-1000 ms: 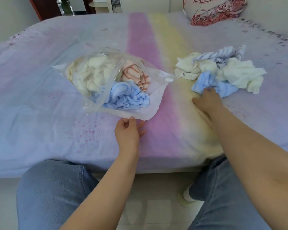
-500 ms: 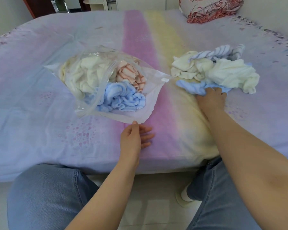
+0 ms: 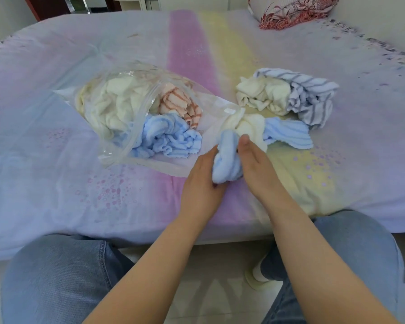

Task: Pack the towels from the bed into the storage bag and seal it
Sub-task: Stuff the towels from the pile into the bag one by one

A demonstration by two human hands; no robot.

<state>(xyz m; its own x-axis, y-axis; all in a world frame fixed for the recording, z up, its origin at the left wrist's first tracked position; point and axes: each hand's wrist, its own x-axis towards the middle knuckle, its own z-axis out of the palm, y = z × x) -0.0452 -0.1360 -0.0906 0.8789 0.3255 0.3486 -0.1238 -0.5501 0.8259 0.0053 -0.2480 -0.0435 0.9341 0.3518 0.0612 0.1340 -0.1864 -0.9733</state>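
Honestly, no readable writing anywhere; only a small white tab (image 3: pixel 229 110) at the storage bag's (image 3: pixel 117 150) open edge, too small to read. Bed (image 3: pixel 56 183) carries everything: sheet is pale lilac with a pink band and a yellow band running away from me, dotted print in spots. A red-patterned pillow (image 3: pixel 290 10) sits at the far right corner, pale wall behind it, a dark red door frame far left. Tile floor below, my jeans-clad knees at the bed's near edge.

Clear bag lies left of centre, mouth toward me and open, holding a cream towel (image 3: pixel 112 106), an orange-striped towel (image 3: pixel 180 106) and a light blue towel (image 3: pixel 168 136).

Between my hands, just beside the bag mouth: a light blue bundle (image 3: pixel 227 160) twisted together with a cream piece (image 3: pixel 248 127), its blue tail trailing right. My left hand (image 3: pixel 201 183) has fingers curled against the bundle's left side; right hand (image 3: pixel 257 164) grips its right side, thumb on top.

Loose pile further right, apart from the bag: cream cloth (image 3: pixel 260 94) and a grey-striped towel (image 3: pixel 311 97).
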